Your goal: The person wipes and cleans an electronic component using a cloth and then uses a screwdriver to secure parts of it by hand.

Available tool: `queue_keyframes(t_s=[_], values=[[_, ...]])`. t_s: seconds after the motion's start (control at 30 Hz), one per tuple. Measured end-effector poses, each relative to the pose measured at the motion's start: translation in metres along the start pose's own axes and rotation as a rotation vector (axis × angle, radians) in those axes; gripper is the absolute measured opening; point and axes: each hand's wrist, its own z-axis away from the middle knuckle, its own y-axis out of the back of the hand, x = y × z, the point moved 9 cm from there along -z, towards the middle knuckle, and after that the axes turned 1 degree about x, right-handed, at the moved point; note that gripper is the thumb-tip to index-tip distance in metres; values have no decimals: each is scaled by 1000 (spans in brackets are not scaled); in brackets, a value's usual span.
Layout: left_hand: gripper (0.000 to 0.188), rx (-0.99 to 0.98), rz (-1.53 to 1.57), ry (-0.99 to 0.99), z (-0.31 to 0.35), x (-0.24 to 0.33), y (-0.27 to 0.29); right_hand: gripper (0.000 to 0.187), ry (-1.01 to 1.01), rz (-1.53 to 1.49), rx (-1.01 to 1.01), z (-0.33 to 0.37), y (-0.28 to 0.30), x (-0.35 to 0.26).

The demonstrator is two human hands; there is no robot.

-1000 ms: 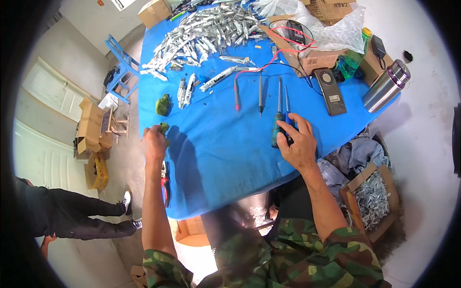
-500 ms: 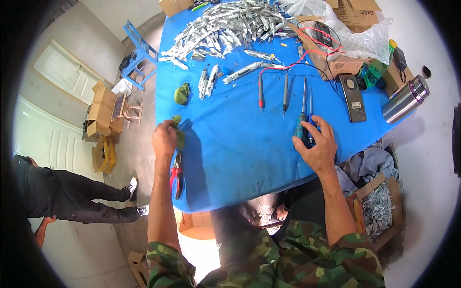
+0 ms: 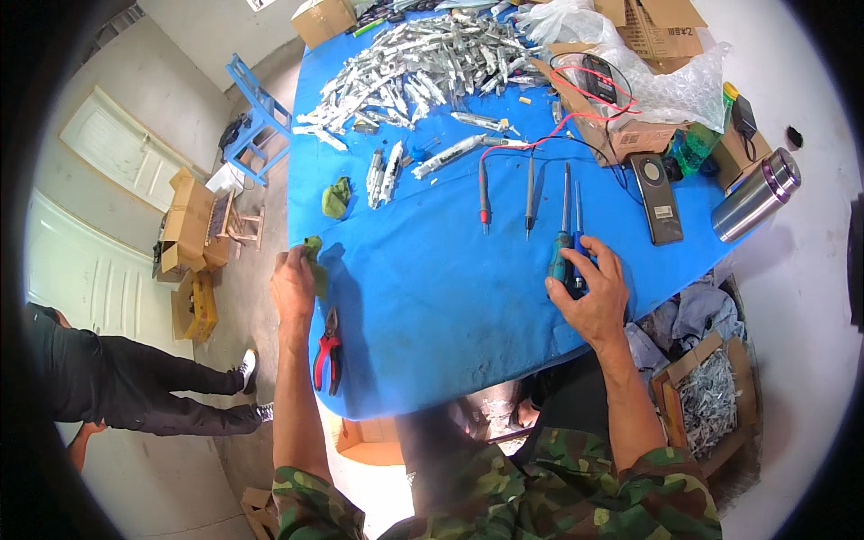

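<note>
A crumpled green cloth (image 3: 315,270) is pinched in my left hand (image 3: 293,286) at the table's left edge. Just below it on the blue-covered table lie red-and-black pliers (image 3: 328,355), untouched. A second green cloth piece (image 3: 336,198) rests a little farther off. My right hand (image 3: 596,292) has its thumb and fingers curled about the handles of two screwdrivers lying side by side: one with a teal-and-black handle (image 3: 560,256), the other a blue one (image 3: 579,241). Both blades point away from me. Two meter probes, red (image 3: 484,202) and black (image 3: 529,202), lie beyond.
A heap of silvery strip-like pieces (image 3: 432,67) covers the far table. At right are a multimeter (image 3: 598,79) in a carton, a phone (image 3: 656,198) and a steel flask (image 3: 758,196). A person in dark clothes (image 3: 135,373) is at left.
My left hand has shifted slightly left with the green cloth, away from the pliers' jaws. My right hand remains at the screwdrivers. The whole view has shifted slightly.
</note>
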Motion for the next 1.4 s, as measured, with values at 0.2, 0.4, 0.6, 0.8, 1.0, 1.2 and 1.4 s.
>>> queue_keyframes(t_s=[0.2,0.4,0.6,0.8,1.0,1.2,1.4], values=[[31,120,-18,-106,-10,68,22,47,-29,-29,-3,-1,0,3],[19,2,285,7,-38,122,-3,50,-90,-87,-11,-5,3,6],[23,-49,210,-40,-74,150,-48,49,-197,-201,-24,1,-2,23],[26,-103,80,-102,-102,161,-81,43,-267,-196,-67,3,1,29],[21,-177,203,89,-103,142,-92,37,-267,-199,-20,2,6,30],[21,-152,389,155,-64,130,-77,30,-268,-276,22,1,7,34],[28,-319,822,381,18,138,-36,26,-237,-341,122,11,8,40]])
